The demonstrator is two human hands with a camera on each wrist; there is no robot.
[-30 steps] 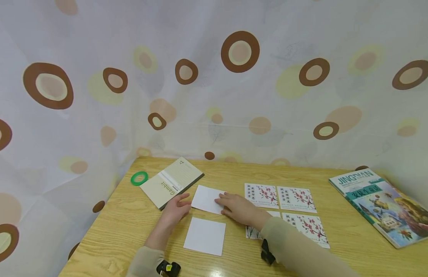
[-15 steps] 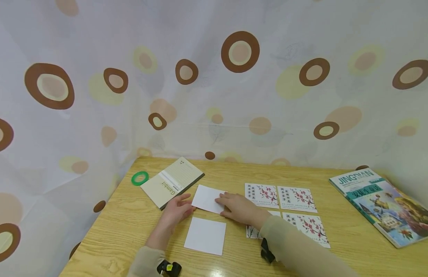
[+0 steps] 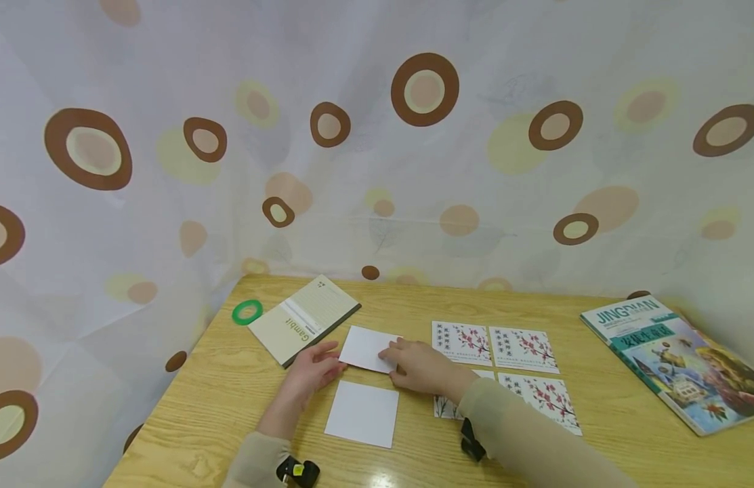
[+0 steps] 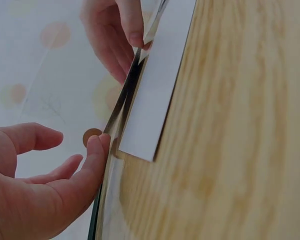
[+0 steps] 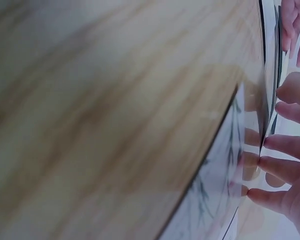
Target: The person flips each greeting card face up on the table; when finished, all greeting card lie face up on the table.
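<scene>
Two blank white square cards lie one behind the other on the table. My left hand (image 3: 312, 373) is at the left edge of the farther white card (image 3: 364, 347), its fingers loosely bent and spread. My right hand (image 3: 422, 367) rests its fingertips on that card's right side; the right wrist view shows the fingers (image 5: 282, 170) fairly straight, touching down. The nearer white card (image 3: 362, 413) lies flat and untouched, also seen in the left wrist view. Right of the right hand are several cards printed with plum blossom (image 3: 526, 349), one partly hidden under the right forearm.
A beige notebook (image 3: 305, 318) lies behind my left hand, with a green tape ring (image 3: 247, 312) at its left. At the far right is a glossy magazine (image 3: 678, 362). Patterned cloth (image 3: 377, 163) hangs behind the wooden table (image 3: 200, 413).
My left fingertips have shifted slightly to the right along the farther white card's edge. The right hand and the cards look nearly unchanged.
</scene>
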